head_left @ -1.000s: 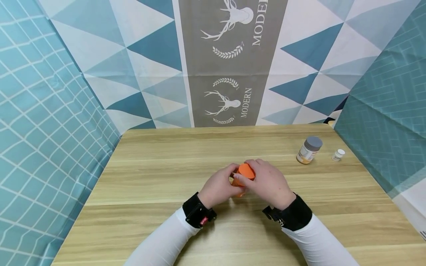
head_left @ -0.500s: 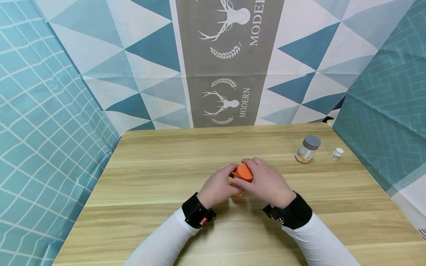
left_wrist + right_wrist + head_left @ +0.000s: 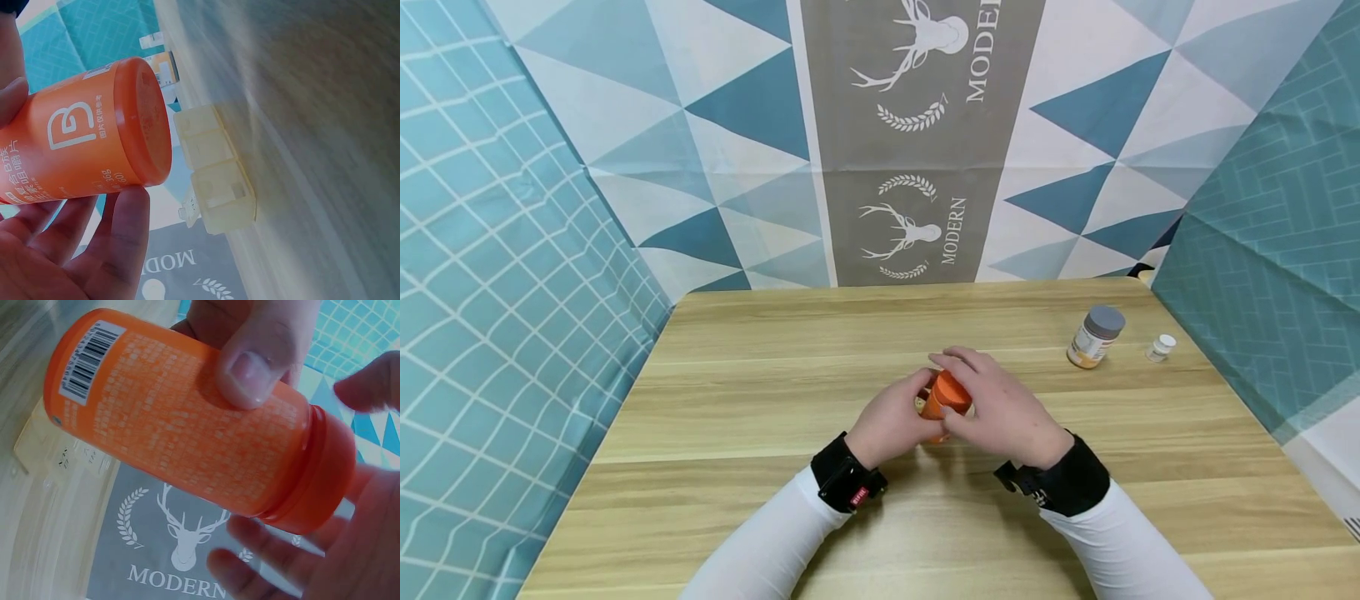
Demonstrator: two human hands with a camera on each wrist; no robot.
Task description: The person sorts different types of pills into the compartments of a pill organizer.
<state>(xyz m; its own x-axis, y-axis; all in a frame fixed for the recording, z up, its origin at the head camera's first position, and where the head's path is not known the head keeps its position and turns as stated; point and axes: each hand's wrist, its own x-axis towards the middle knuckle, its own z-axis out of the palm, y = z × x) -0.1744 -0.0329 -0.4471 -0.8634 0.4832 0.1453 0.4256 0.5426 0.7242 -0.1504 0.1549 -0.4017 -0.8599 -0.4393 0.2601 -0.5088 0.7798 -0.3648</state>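
Note:
My left hand (image 3: pixel 891 421) grips the body of an orange supplement bottle (image 3: pixel 181 419), which is held tilted above the table with its red-orange cap (image 3: pixel 322 472) on. In the right wrist view the left thumb presses on the printed side near a barcode. Around the cap end, my right hand (image 3: pixel 1003 408) has its fingers loosely spread; its thumb stands apart from the cap and its other fingers lie close under it. Beyond the bottle, a pale yellow translucent pill organizer (image 3: pixel 219 181) rests on the table, mostly hidden by the left hand in the head view.
Toward the back right of the wooden table (image 3: pixel 760 367) stands a grey-lidded jar (image 3: pixel 1096 337), with a small white-capped bottle (image 3: pixel 1161 348) to its right. Patterned cloth (image 3: pixel 902 158) hangs behind the table, and tiled-pattern cloth lines both sides.
My right hand's fingers have loosened and lifted from the cap, its thumb shifting right. My left hand keeps its grip on the bottle in nearly the same place.

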